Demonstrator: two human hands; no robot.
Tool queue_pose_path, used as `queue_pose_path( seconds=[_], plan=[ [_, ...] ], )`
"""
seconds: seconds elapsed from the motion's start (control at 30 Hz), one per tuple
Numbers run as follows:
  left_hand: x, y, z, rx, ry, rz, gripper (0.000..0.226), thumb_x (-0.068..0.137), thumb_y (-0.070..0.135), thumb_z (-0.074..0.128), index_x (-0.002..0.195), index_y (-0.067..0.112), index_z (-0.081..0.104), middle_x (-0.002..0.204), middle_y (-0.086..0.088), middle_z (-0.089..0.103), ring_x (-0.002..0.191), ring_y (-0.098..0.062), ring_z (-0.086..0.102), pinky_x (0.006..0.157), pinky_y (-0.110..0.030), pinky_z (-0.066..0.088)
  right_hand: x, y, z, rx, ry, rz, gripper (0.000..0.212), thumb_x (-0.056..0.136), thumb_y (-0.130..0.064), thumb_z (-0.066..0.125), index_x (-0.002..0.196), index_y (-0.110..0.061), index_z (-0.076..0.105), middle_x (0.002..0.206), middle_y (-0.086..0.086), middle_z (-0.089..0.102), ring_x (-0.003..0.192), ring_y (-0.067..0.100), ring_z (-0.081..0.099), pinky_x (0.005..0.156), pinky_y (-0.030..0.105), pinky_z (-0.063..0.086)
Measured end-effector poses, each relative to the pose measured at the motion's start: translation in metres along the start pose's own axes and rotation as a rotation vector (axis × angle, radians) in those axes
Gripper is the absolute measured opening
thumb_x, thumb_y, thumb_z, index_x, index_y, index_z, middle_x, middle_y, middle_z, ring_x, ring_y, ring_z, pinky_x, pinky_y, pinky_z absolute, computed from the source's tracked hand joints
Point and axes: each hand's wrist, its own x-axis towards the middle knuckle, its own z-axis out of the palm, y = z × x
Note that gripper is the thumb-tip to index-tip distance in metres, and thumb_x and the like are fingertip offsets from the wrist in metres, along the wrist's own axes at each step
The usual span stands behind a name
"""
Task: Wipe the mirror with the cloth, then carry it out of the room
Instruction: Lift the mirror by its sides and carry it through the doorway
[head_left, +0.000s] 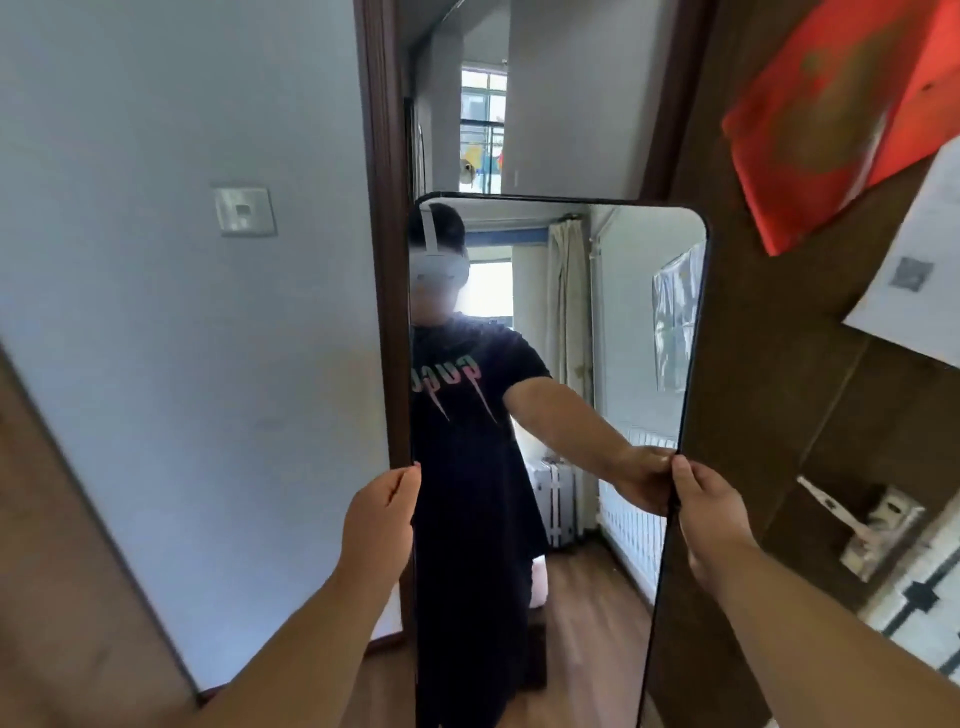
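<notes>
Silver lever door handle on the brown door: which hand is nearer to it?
Right. The right hand grips the black-framed mirror's right edge, just left of the silver lever door handle. The left hand grips the opposite edge, farther away.

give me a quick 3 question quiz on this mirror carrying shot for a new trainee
1. True or false: both hands hold the mirror by its side edges.
2. Multiple choice: what lies straight behind the mirror? A) a closed cupboard B) an open doorway C) a staircase
3. Fill in: the metal door handle is on the person's ____ side.

Key
1. True: the left hand grips the left edge and the right hand the right edge, mirror upright.
2. B: the doorway shows above the mirror's top, with a window beyond.
3. Right, on the brown door.
</notes>
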Motion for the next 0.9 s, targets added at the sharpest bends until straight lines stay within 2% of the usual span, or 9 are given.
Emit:
queue_pose_path(
  seconds=[0.07,0.13,0.27,0.37,0.47,0.6,0.73,0.83,0.9],
  plan=[
    [0.019,-0.013,-0.032,-0.015,0.013,-0.006,0.06,0.113,0.041,0.051,0.073,-0.002,0.047,0.06,-0.003,0.042,0.06,-0.02,0.045,0.063,-0.037,0.038,0.001,-0.005,0.047,0.016,-0.037,0.002,0.026,0.111,-0.04,0.06,0.096,-0.031,0.079,0.105,-0.006,0.081,0.104,0.015,0.076,0.084,0.029,0.055],
    [0.038,-0.024,-0.062,-0.017,0.027,-0.005,0.059,0.113,0.041,0.05,0.075,-0.004,0.048,0.066,-0.01,0.044,0.065,-0.027,0.046,0.066,-0.039,0.039,0.001,-0.01,0.091,0.028,-0.069,0.012,0.025,0.112,-0.039,0.059,0.101,-0.028,0.079,0.108,-0.002,0.08,0.106,0.018,0.075,0.09,0.034,0.056],
    [0.075,-0.045,-0.12,-0.021,0.071,-0.013,0.059,0.113,0.042,0.05,0.077,-0.004,0.047,0.068,-0.013,0.044,0.066,-0.026,0.046,0.067,-0.04,0.038,-0.003,-0.017,0.173,0.042,-0.125,0.002,0.026,0.112,-0.041,0.059,0.117,-0.024,0.078,0.114,0.0,0.08,0.11,0.022,0.074,0.103,0.043,0.057],
    [0.096,-0.061,-0.152,-0.023,0.101,-0.024,0.059,0.113,0.044,0.05,0.08,-0.004,0.051,0.073,-0.027,0.046,0.067,-0.026,0.048,0.067,-0.04,0.039,-0.01,-0.019,0.222,0.032,-0.151,-0.008,0.021,0.112,-0.041,0.059,0.114,-0.027,0.076,0.115,0.003,0.078,0.109,0.025,0.073,0.103,0.043,0.056],
    [0.113,-0.075,-0.181,-0.032,0.149,-0.043,0.059,0.112,0.048,0.051,0.084,-0.004,0.055,0.081,-0.033,0.05,0.069,-0.025,0.05,0.069,-0.04,0.041,-0.017,-0.024,0.267,0.029,-0.187,-0.031,0.022,0.113,-0.035,0.058,0.115,-0.021,0.075,0.117,0.013,0.077,0.11,0.032,0.073,0.106,0.05,0.057],
    [0.136,-0.094,-0.216,-0.044,0.21,-0.089,0.059,0.11,0.053,0.052,0.082,0.001,0.056,0.079,-0.024,0.054,0.074,-0.022,0.053,0.071,-0.038,0.045,-0.02,-0.029,0.32,-0.119,-0.259,-0.131,0.032,0.115,-0.031,0.053,0.122,-0.01,0.075,0.108,0.013,0.073,0.099,0.03,0.069,0.093,0.041,0.054],
    [0.153,-0.109,-0.25,-0.029,0.245,-0.101,0.037,0.111,0.054,0.048,0.086,0.027,0.055,0.091,-0.003,0.058,0.09,-0.019,0.055,0.081,-0.036,0.045,-0.025,-0.029,0.369,-0.16,-0.337,-0.143,0.028,0.114,-0.039,0.051,0.114,-0.023,0.074,0.107,0.004,0.074,0.097,0.024,0.07,0.086,0.038,0.053],
    [0.166,-0.124,-0.272,-0.032,0.252,-0.133,0.057,0.111,0.057,0.048,0.087,0.008,0.064,0.092,-0.024,0.066,0.085,-0.026,0.061,0.083,-0.037,0.049,-0.028,-0.024,0.403,-0.159,-0.381,-0.149,0.029,0.113,-0.044,0.05,0.11,-0.029,0.075,0.1,-0.005,0.077,0.096,0.021,0.074,0.084,0.043,0.061],
    [0.171,-0.132,-0.28,-0.034,0.287,-0.14,0.054,0.11,0.059,0.047,0.087,0.015,0.068,0.1,-0.023,0.072,0.088,-0.031,0.069,0.081,-0.032,0.054,-0.03,-0.022,0.416,-0.18,-0.379,-0.184,0.028,0.113,-0.046,0.049,0.104,-0.037,0.074,0.097,-0.014,0.075,0.093,0.013,0.073,0.077,0.039,0.061]
  ],
)
